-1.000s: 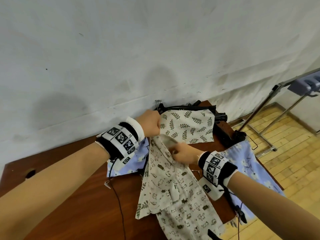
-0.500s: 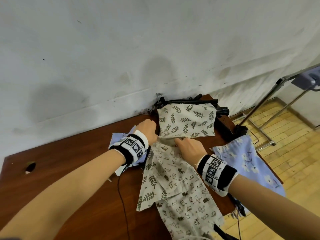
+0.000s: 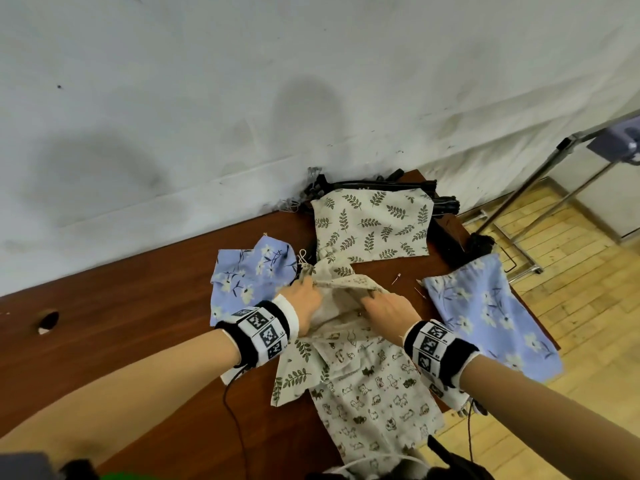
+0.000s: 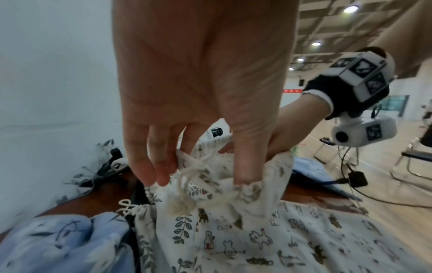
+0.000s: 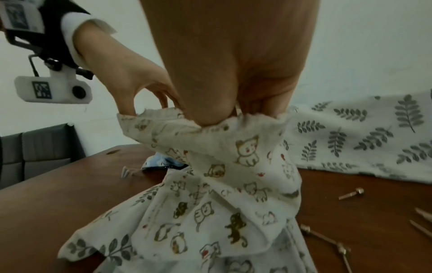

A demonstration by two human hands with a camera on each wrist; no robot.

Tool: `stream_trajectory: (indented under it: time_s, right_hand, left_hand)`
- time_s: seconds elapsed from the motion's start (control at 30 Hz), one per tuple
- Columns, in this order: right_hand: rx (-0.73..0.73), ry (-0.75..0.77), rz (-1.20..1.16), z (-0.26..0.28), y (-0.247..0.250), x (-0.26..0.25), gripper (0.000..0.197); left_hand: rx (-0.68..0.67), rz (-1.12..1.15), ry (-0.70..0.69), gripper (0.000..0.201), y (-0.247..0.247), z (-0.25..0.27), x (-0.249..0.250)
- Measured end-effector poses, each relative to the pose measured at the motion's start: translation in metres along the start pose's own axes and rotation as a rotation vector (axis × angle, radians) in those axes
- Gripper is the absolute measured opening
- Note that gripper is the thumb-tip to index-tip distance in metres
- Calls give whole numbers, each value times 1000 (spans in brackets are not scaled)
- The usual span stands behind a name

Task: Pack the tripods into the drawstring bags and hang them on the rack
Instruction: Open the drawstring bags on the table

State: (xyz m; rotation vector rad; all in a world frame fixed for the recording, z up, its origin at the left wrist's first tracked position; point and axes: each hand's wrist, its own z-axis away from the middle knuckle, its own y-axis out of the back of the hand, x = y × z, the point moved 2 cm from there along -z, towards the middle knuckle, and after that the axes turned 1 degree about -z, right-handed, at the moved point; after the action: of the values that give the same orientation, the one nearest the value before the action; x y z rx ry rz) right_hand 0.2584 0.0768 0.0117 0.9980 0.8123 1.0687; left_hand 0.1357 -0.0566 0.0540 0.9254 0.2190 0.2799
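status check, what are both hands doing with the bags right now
Left hand and right hand both pinch the cat-print bag rim, mouth spread. Tripods lie by the wall, partly under the leaf-print bag. Nothing packed yet.

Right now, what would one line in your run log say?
step: opening bag | left hand: pinches cat-print bag rim | right hand: pinches rim | tripods: unpacked

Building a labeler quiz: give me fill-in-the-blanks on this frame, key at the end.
1. Both hands hold the mouth of the bag printed with ____.
2. The leaf-print bag lies partly over the black ____ by the wall.
3. Two ____ floral bags lie either side of the cat-print bag.
4. The table is made of ____.

Missing: cats; tripods; blue; wood
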Motion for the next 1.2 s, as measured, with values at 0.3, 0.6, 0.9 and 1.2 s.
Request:
stream_trajectory:
  time_s: [0.3,0.6,0.9,1.2]
  right_hand:
    - [-18,-103,-153,0,-16,17,25]
    - [-125,49,-306,16,6,38,49]
    - [312,229,152,51,74,86,28]
    - [425,-249,-678,112,156,148,41]
  left_hand:
    - [106,93,-68,67,2,-18,2]
    - [104,69,-109,77,13,-24,2]
    - [-1,480,-240,32,62,-29,-10]
    - [127,814,-262,42,158,-18,-19]
